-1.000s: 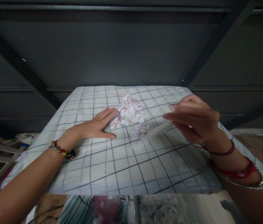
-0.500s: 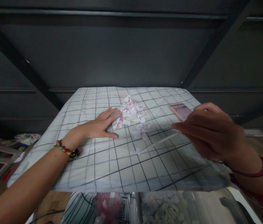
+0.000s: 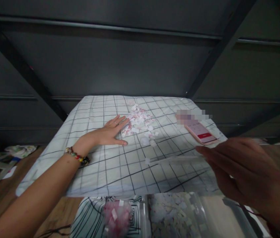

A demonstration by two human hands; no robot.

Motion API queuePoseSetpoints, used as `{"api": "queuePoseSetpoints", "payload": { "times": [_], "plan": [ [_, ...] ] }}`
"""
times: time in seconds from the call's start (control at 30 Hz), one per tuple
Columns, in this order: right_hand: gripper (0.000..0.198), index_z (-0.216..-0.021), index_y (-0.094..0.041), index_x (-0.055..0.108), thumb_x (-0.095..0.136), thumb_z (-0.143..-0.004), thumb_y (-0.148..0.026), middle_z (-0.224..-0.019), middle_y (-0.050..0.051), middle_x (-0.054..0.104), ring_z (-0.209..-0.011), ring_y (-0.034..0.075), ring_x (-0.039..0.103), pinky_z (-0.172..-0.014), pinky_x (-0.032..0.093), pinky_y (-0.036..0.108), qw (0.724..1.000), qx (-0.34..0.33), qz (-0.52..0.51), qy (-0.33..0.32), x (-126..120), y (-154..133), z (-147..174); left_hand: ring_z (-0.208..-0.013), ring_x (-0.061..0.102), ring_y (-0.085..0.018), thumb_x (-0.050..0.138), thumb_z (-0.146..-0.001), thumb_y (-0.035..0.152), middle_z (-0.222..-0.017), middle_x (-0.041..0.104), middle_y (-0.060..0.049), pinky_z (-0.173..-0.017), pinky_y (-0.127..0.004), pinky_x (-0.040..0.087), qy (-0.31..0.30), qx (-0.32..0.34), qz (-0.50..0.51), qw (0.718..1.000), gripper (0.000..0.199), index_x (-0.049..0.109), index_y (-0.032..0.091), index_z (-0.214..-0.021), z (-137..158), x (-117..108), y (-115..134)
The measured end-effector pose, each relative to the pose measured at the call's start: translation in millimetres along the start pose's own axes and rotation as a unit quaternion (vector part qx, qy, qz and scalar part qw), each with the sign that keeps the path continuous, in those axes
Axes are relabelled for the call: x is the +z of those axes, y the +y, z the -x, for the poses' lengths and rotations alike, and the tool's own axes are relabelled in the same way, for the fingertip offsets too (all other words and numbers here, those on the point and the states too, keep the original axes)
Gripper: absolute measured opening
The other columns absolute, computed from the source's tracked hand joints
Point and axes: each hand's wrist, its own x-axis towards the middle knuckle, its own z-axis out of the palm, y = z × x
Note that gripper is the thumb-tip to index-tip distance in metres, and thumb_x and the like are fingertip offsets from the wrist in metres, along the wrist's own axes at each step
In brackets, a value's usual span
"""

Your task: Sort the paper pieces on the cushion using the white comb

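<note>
Across the cloth (image 3: 115,175), a thin, see-through strip (image 3: 177,159) runs nearly side to side, its left end pointing at a white bit (image 3: 147,161). Your right hand (image 3: 249,175), blurry, pinches the other end. Your left hand (image 3: 107,134) is spread flat, fingertips by the edge of the paper pile (image 3: 140,119). A phone (image 3: 196,131) lies near your right hand. The cloth is white with dark lines. Closer to you sit a pink bag (image 3: 117,218) and a clear box (image 3: 169,215); a dark wall (image 3: 120,62) stands behind.

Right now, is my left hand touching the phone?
No, your left hand lies by the paper scraps, away from the phone.
</note>
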Motion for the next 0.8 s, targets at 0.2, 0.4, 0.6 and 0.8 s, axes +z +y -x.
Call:
{"api": "queuePoseSetpoints", "payload": {
  "times": [0.2, 0.4, 0.6, 0.8],
  "plan": [
    [0.028, -0.101, -0.009, 0.056, 0.046, -0.076, 0.001, -0.066, 0.006, 0.056, -0.067, 0.018, 0.045, -0.064, 0.040, 0.036, 0.999, -0.018, -0.020, -0.017, -1, -18, -1, -0.139, -0.011, -0.036, 0.049, -0.078, 0.075, -0.155, -0.010, -0.015, -0.111, -0.048, 0.005, -0.025, -0.028, 0.024, 0.999, 0.106, -0.003, 0.017, -0.150, 4, -3, -1],
    [0.036, -0.107, -0.010, 0.053, 0.042, -0.074, 0.000, -0.073, 0.005, 0.062, -0.071, 0.016, 0.052, -0.072, 0.044, 0.037, 0.996, -0.011, -0.088, -0.012, 2, -47, -8, -0.139, -0.014, -0.035, 0.057, -0.070, 0.076, -0.154, -0.016, -0.016, -0.111, -0.048, 0.005, -0.065, -0.065, 0.042, 0.995, 0.119, -0.010, 0.018, -0.150, 10, -10, 0],
    [0.037, -0.105, -0.014, 0.055, 0.042, -0.074, 0.000, -0.070, 0.003, 0.062, -0.065, 0.017, 0.053, -0.066, 0.045, 0.037, 0.997, -0.006, -0.074, -0.006, 0, -38, -11, -0.139, -0.012, -0.036, 0.059, -0.067, 0.076, -0.154, -0.014, -0.016, -0.110, -0.049, 0.007, -0.063, -0.074, 0.046, 0.994, 0.121, -0.012, 0.021, -0.149, 10, -9, -2],
    [0.036, -0.101, -0.018, 0.056, 0.042, -0.073, 0.000, -0.069, 0.001, 0.066, -0.065, 0.017, 0.058, -0.066, 0.046, 0.038, 0.996, -0.028, -0.079, -0.010, -6, -46, -11, -0.140, -0.008, -0.037, 0.060, -0.069, 0.073, -0.155, -0.006, -0.017, -0.109, -0.052, 0.011, -0.043, -0.052, 0.045, 0.997, 0.116, -0.004, 0.020, -0.151, 12, -6, -4]
  ]
}}
